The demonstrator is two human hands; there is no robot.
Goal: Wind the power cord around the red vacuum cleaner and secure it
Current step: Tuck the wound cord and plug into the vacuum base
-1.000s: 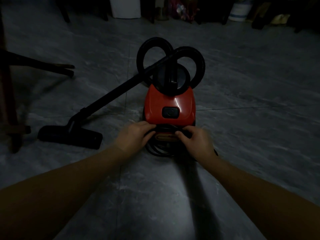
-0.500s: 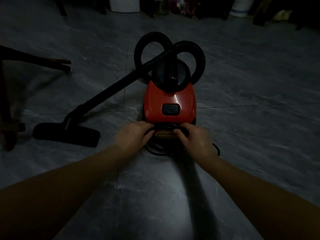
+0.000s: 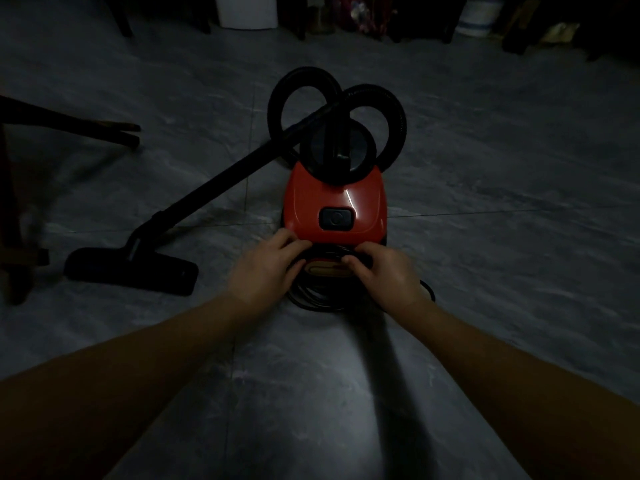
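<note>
Gripping the power cord [image 3: 311, 299] at the near end of the red vacuum cleaner [image 3: 334, 202], which stands at the centre of the frame, the left hand [image 3: 266, 268] and right hand [image 3: 384, 275] work just below its black switch. Both sets of fingers are curled: the right fingers [image 3: 353, 259] pinch a strand over the tan rear fitting, and the left close on the bundle beside it. Several loops lie slack on the floor [image 3: 485, 271] beneath the hands. Likely risks: loosely held turns may slide off and uncoil, or an untucked free end may spring loose, and the dim light makes the black cord hard to trace. Grey marbled tiles carry the cleaner. Its hose [image 3: 381, 109] loops behind, and the wand [image 3: 214, 188] and floor head [image 3: 131, 271] extend left. Dark furniture legs [image 3: 69, 123] occupy the left edge, and a white container [image 3: 246, 12] stands at the top.
</note>
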